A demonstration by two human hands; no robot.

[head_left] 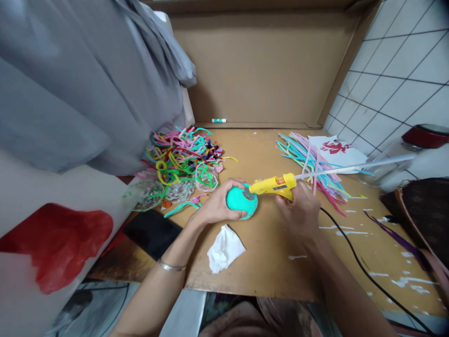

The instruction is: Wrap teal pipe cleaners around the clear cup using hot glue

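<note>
My left hand (219, 203) wraps round a turquoise ball (242, 206) covered in rows of what looks like pipe cleaner, with a greyish bare patch near its top. In my right hand (301, 210) is a yellow hot glue gun (273, 186), its nozzle at that patch; whether it touches cannot be made out. A long clear glue stick (354, 167) sticks out of the gun's back end, and a black cord (354, 252) trails from it to the lower right. Just below the ball lies a crumpled white tissue (225, 249).
Colourful pipe cleaners (178, 154) are heaped at the left, by clear plastic pieces (178, 189) and a black phone-like slab (152, 233). More pipe cleaners (305, 150) lie right, near a lidded jar (389, 154) and brown bag (424, 210). A small tube (219, 120) is at the back.
</note>
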